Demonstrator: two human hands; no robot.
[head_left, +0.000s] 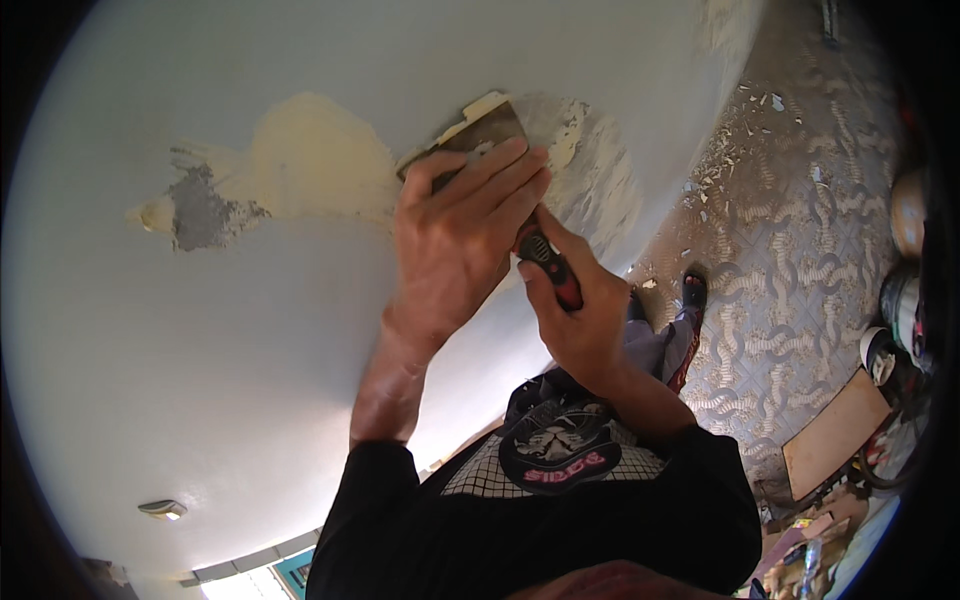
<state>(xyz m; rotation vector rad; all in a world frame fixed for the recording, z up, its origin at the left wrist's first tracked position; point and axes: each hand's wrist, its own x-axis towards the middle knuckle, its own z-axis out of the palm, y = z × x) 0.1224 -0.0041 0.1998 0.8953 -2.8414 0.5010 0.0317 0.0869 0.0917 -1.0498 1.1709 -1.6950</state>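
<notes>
Against the pale wall (300, 330), a wide putty knife (497, 128) lies tilted, with cream filler along its blade's far edge. My right hand (590, 310) is closed around its black and red handle. Across the blade, my left hand (450, 235) grips the knife with its fingers close together; they hide part of the metal. Left of the blade is a smooth cream filler patch (315, 155). Beyond it, a rough grey patch (200, 208) shows bare wall. To the right of the blade, a scraped area (595, 170) carries thin, streaky filler.
Flakes of debris (715, 170) litter the patterned tile floor (760, 330) at right, beside the wall's foot. A brown board (836, 432) leans among buckets and clutter at the far right. A small light fixture (162, 510) is at lower left.
</notes>
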